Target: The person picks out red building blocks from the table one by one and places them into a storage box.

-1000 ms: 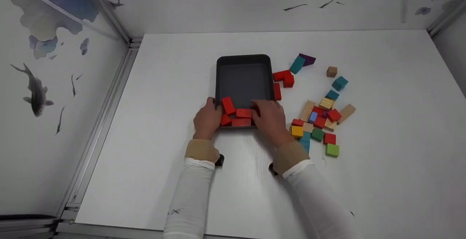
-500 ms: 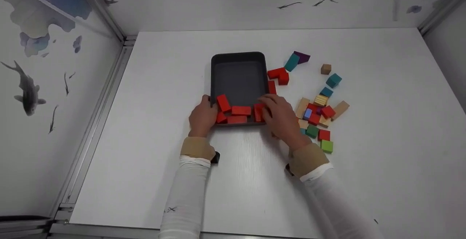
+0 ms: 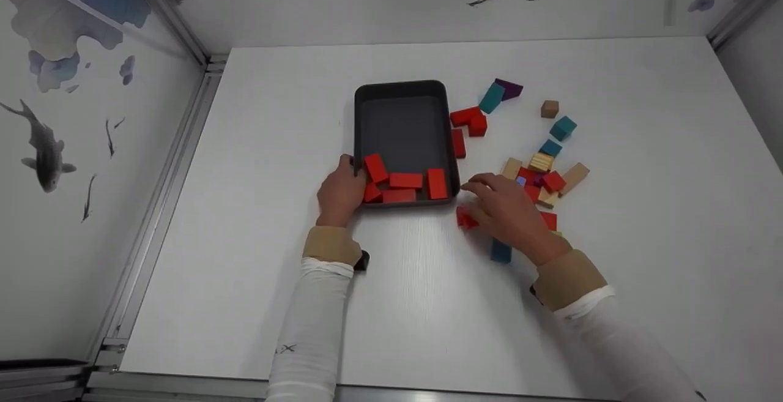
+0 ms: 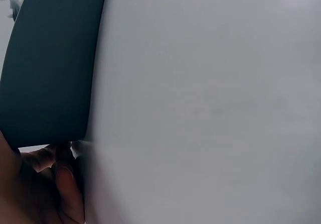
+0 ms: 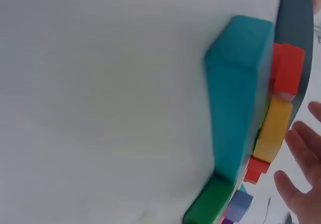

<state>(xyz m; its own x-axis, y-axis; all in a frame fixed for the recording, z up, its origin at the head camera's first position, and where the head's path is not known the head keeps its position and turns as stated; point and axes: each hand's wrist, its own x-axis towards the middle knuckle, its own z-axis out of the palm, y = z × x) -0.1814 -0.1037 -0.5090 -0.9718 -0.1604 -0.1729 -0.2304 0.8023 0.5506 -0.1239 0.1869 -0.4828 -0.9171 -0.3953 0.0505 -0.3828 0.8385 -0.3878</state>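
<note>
My left hand (image 3: 341,195) grips the left wall of a dark grey tray (image 3: 400,123) near its front corner. In the left wrist view its fingers curl at the lower end of the tray's side (image 4: 50,63). Several red blocks lie in the tray's front part, among them an upright-lying red block (image 3: 437,183) at the right. My right hand (image 3: 512,211) hovers over loose blocks beside the tray's front right corner, fingers spread and holding nothing. Under its fingertips sits another red block (image 3: 466,217). The right wrist view shows a teal block (image 5: 233,103) and a yellow block (image 5: 274,128) near the fingers.
To the right of the tray, a mixed heap of wooden blocks includes a striped yellow block (image 3: 541,162) and a blue block (image 3: 501,251). Three red blocks (image 3: 459,143) lie along the tray's right wall. Farther back are a teal block (image 3: 492,97) and a brown cube (image 3: 549,109).
My right hand has let go of a red block in the tray's front right corner and moved right, out over the loose blocks. My left hand stays on the tray.
</note>
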